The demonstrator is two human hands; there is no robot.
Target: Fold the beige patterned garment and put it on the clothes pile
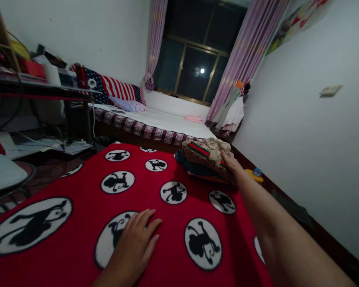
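Both of my hands are down on the red fleece blanket printed with white circles holding black monkey figures (173,167), which lies spread flat over the bed with hardly a wrinkle showing. Nearest me, my left hand (133,243) rests palm-down on one of the white circles, fingers straight and lying close together, thumb out of sight, gripping nothing. Farther out and to the right, my right arm stretches to the far right edge of the blanket, where my right hand (230,161) lies on a small pile of folded clothes (205,159); its top piece is a beige patterned garment with a green and red stripe, and darker folded cloth sits beneath it. My fingers curl over the near right side of that top piece, pressing or holding it, though I cannot tell whether they truly pinch the fabric. Judging by how things lie, the spreading of the blanket looks finished and the pile is already folded and stacked, so what seems left is handling that stack itself. Just right of the pile, a yellow and blue toy (254,174) lies by the wall. Beyond, a second bed with a white sheet and chequered border (167,119) runs toward the dark window framed by pink curtains (242,52).
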